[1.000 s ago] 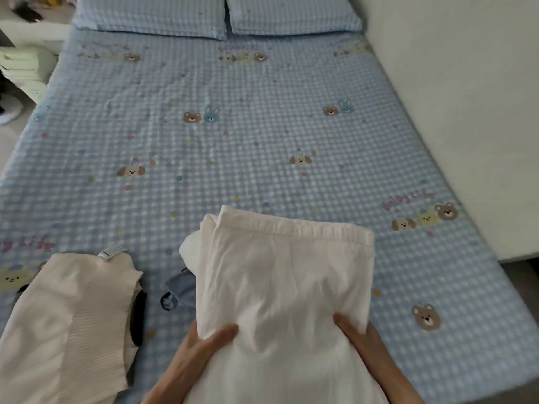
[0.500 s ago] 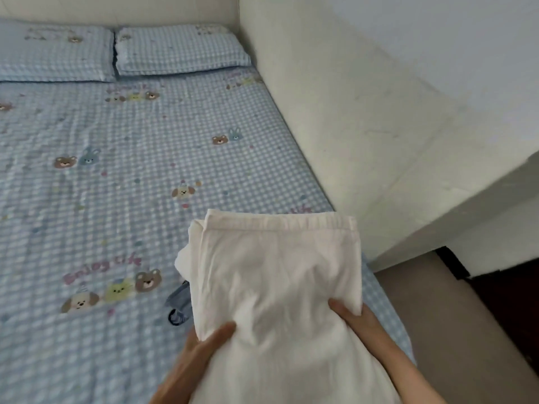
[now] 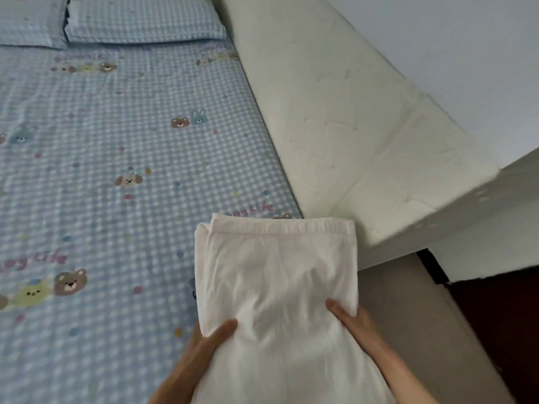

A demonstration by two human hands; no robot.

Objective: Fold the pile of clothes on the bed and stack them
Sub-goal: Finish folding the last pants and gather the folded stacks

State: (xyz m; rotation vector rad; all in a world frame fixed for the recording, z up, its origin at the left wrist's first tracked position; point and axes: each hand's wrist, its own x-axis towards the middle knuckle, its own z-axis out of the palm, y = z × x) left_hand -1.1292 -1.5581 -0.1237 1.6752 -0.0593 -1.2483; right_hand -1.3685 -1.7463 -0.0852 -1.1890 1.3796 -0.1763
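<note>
Folded white cloth [image 3: 277,275] held up over the bed's [image 3: 122,199] right edge, near the wall [image 3: 335,126]. Left hand [image 3: 204,345] and right hand [image 3: 354,322] grip its sides, thumbs on top, fingers hidden beneath. Pillows [image 3: 140,21] at the bed's head.

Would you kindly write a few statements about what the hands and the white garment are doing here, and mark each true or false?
1. Both hands grip the white garment. True: the left hand and right hand hold its near edges.
2. The garment is spread out in a single flat layer. False: it is folded over, layers showing at the far edge.
3. Two pillows lie at the far end of the bed. True.
4. The bed sheet is plain white. False: blue checked, with small animals.
</note>
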